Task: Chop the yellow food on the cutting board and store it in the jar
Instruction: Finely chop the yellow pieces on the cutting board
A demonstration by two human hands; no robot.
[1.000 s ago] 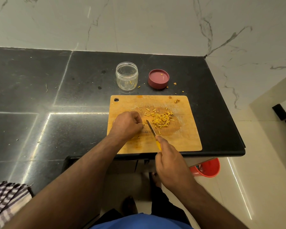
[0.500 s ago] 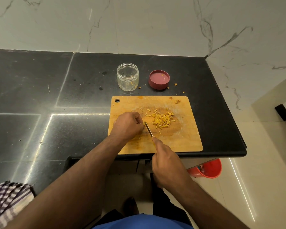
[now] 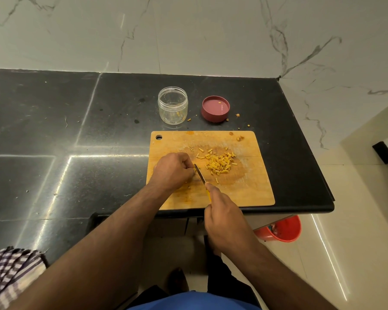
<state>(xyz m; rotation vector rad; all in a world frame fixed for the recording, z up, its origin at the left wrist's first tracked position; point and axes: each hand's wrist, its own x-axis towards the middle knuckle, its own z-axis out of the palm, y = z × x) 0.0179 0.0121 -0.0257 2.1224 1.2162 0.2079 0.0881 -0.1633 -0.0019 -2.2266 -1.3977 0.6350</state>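
A wooden cutting board (image 3: 251, 191) lies at the counter's front edge with a pile of chopped yellow food (image 3: 220, 163) in its middle. My left hand (image 3: 174, 170) rests on the board with fingers curled over a piece of the yellow food, mostly hidden under them. My right hand (image 3: 224, 224) grips a yellow-handled knife (image 3: 199, 174) whose blade tip meets the left fingertips. Behind the board stands a clear open jar (image 3: 172, 105) with a few yellow bits inside. Its maroon lid (image 3: 215, 107) lies upturned to the right.
The black stone counter (image 3: 87, 130) ends at a marble wall behind and a drop on the right. Yellow crumbs lie near the lid. A red bucket (image 3: 282, 229) stands on the floor below. A checked cloth (image 3: 9, 271) is at the lower left.
The knife has shifted slightly left toward my left fingertips with small chopping strokes. My left hand stays in place on the board.
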